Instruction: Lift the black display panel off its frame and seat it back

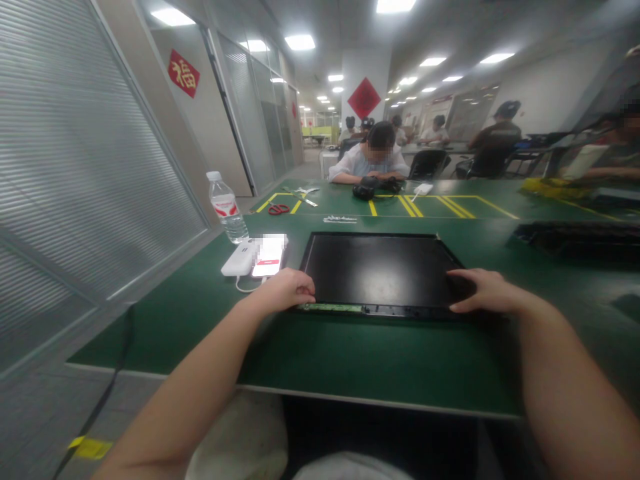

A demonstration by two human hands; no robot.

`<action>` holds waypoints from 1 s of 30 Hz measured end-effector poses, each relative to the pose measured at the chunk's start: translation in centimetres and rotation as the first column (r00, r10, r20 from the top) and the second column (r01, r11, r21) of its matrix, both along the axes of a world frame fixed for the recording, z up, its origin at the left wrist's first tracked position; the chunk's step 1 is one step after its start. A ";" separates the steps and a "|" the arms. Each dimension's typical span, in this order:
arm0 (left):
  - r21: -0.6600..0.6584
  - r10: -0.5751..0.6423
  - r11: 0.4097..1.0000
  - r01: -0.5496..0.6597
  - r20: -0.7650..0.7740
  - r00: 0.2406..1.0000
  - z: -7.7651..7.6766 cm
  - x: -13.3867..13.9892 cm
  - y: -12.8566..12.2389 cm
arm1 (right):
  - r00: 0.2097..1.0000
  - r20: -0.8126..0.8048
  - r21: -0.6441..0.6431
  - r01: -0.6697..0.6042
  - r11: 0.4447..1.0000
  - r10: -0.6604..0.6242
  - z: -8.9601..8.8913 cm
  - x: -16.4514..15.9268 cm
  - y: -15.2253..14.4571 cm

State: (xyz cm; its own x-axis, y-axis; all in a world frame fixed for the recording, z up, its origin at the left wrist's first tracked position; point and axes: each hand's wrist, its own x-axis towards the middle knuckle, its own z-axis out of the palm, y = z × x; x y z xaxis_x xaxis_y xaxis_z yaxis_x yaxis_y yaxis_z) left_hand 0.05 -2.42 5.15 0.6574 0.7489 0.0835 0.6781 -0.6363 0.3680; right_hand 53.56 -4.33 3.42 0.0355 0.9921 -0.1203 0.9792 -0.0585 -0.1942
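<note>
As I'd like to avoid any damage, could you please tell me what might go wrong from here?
The white cable loops close to the left hand, so a sideways move might snag it and drag the phone.

The green strip shows along the near edge of the panel, beside the left hand's fingers, and could be scratched or knocked.

The right hand reaches over the panel's right side; its fingertips might smudge the dark face.

phone screen (270,257) part-blurred; panel (375,270) underside hidden; rightmost person (613,157) cropped
</note>
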 end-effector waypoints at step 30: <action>0.051 0.021 0.998 -0.025 0.076 0.997 -0.9 0.0 0.2 | 0.996 -0.084 0.007 0.032 0.999 -0.031 -0.2 0.2 0.2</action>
